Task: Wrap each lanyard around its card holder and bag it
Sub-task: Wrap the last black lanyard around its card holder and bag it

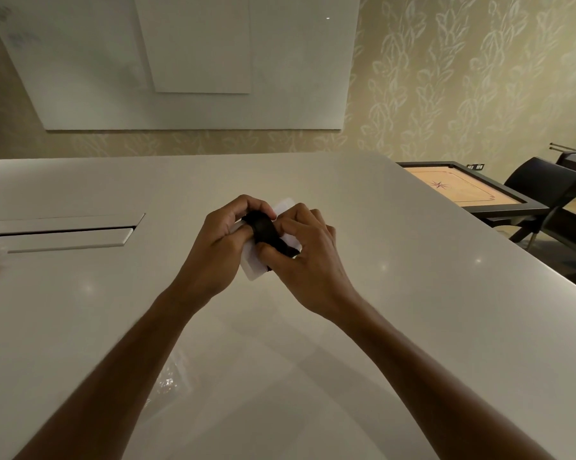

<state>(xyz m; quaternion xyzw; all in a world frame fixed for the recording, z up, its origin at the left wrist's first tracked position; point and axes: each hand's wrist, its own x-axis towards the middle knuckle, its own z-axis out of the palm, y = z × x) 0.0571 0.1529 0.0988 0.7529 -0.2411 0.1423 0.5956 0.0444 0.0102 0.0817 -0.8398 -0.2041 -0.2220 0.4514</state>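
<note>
Head view: both hands meet above the middle of the pale table (396,293), holding one white card holder (255,268) between them. The left hand (218,247) is curled around the holder's 10 o'clock end, fingers closed over the wound black lanyard (266,230). The right hand (308,257) grips from 3 o'clock, thumb and fingertips pinching the strap where it crosses the card. The step in hand looks like wrapping, nearly finished, since most of the strap sits bunched across the holder. Next the loose end needs tucking, then a bag; a clear plastic bag (168,381) seems to lie at 7 o'clock under the left forearm, though it is blurred.
</note>
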